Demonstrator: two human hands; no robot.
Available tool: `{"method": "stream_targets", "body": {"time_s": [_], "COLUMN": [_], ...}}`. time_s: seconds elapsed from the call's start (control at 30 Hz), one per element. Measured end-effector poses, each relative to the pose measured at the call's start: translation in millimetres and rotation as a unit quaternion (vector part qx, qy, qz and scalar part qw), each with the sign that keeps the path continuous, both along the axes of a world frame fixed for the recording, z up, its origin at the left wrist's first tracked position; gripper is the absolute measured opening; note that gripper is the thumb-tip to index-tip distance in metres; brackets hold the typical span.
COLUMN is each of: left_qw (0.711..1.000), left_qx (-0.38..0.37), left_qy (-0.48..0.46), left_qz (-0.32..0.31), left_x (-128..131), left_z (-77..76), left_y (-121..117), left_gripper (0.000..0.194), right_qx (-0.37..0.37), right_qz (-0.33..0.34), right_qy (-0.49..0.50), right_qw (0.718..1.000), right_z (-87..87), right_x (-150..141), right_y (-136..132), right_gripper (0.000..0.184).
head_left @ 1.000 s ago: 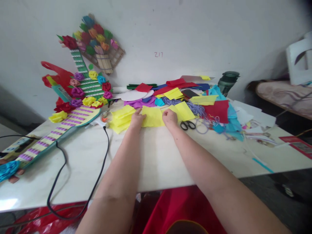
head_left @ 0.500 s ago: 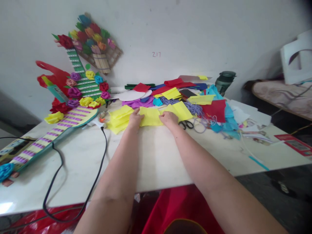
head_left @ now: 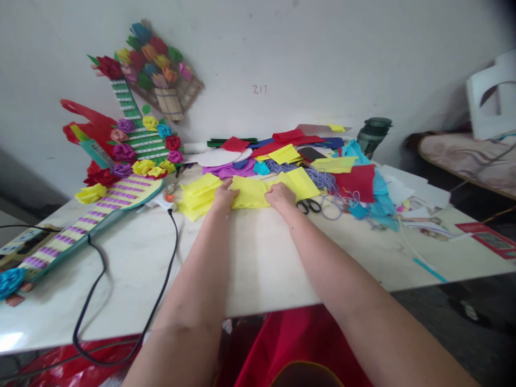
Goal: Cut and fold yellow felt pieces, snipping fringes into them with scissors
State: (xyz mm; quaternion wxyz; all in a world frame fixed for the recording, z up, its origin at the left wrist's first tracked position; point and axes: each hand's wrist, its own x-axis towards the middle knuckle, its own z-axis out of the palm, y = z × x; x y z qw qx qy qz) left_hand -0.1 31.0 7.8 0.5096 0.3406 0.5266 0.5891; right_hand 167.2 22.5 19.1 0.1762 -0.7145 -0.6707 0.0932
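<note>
A strip of yellow crepe paper [head_left: 250, 193] lies across the table between my two hands. My left hand [head_left: 224, 196] grips its left end, thumb raised along the edge. With curled fingers, my right hand [head_left: 281, 194] holds the strip farther right, where more yellow paper [head_left: 305, 183] extends past the knuckles. Left of my left hand is a stack of yellow sheets [head_left: 198, 196]. Black-handled scissors [head_left: 308, 206] rest just right of my right hand, their blades hidden. The undersides of both hands cannot be seen.
Behind the hands lie purple yarn [head_left: 322, 180], red paper [head_left: 355, 183] and blue paper [head_left: 381, 201]. A white glue gun [head_left: 161, 202] with a black cord sits left. A flower-decorated guitar shape [head_left: 124, 191] leans at the left; a dark bottle [head_left: 373, 137] stands at the back right.
Both hands stay on the yellow strip in nearly the same place. The whole view has shifted very slightly.
</note>
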Motion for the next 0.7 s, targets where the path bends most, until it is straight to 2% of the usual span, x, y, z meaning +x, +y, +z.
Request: {"method": "stream_targets", "body": {"time_s": [0.23,0.33,0.4,0.5,0.6,0.7], "left_qw": [1.0,1.0,1.0,1.0,0.999,0.999], "left_qx": [0.002,0.004,0.003,0.004,0.008,0.004], "left_qy": [-0.006,0.0,0.005,0.015,0.033,0.054], "left_qz": [-0.018,-0.016,-0.018,-0.022,-0.022,0.004], "left_x": [0,0,1,0,-1,-3], "left_z": [2.0,1.0,-0.3,-3.1,-6.1,-9.0], "left_y": [-3,-2,-1,2,5,8], "left_gripper": [0.076,0.076,0.076,0.075,0.073,0.071], "right_qx": [0.008,0.071,0.14,0.196,0.166,0.053], "right_qz": [0.008,0.011,0.046,0.164,0.279,0.313], "right_qy": [-0.022,-0.021,-0.022,-0.013,-0.015,-0.041], "right_qw": [1.0,0.997,0.989,0.967,0.946,0.948], "right_z": [-0.7,-0.8,-1.3,-5.0,-13.0,-19.7], "right_x": [-4,-5,-7,-13,-22,-31], "right_y": [-5,-8,-9,-7,-4,-4], "right_gripper": [0.032,0.033,0.034,0.038,0.046,0.055]}}
